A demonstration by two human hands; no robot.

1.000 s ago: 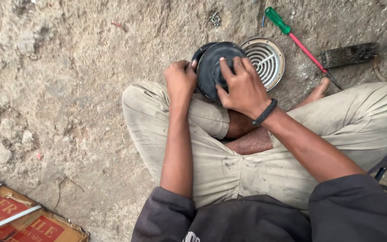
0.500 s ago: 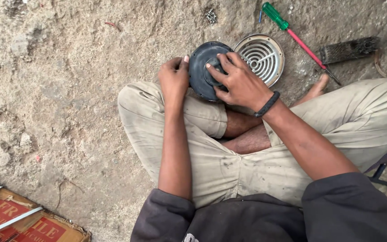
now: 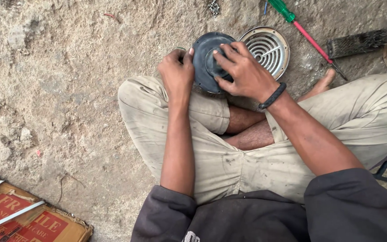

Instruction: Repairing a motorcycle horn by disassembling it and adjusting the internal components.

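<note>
Both my hands are clamped on a dark round disc held over my crossed legs.

Nearest me sit my dark sleeves and my beige trousers point(image 3: 247, 166), legs crossed on the rough concrete floor point(image 3: 68, 89), with a red cardboard box point(image 3: 19, 219) at the lower left corner. Above my knees, my left hand point(image 3: 177, 76) grips the left rim of the black rubber disc point(image 3: 207, 60), fingers curled around its edge, while my right hand point(image 3: 242, 71), a black wristband point(image 3: 273, 96) behind it, presses spread fingers on the disc's raised centre. Just beyond, touching the disc's right side, lies a round metal grille point(image 3: 269, 49). Farther off rest a green-handled screwdriver point(image 3: 303, 31) and a wire brush point(image 3: 359, 42).
</note>
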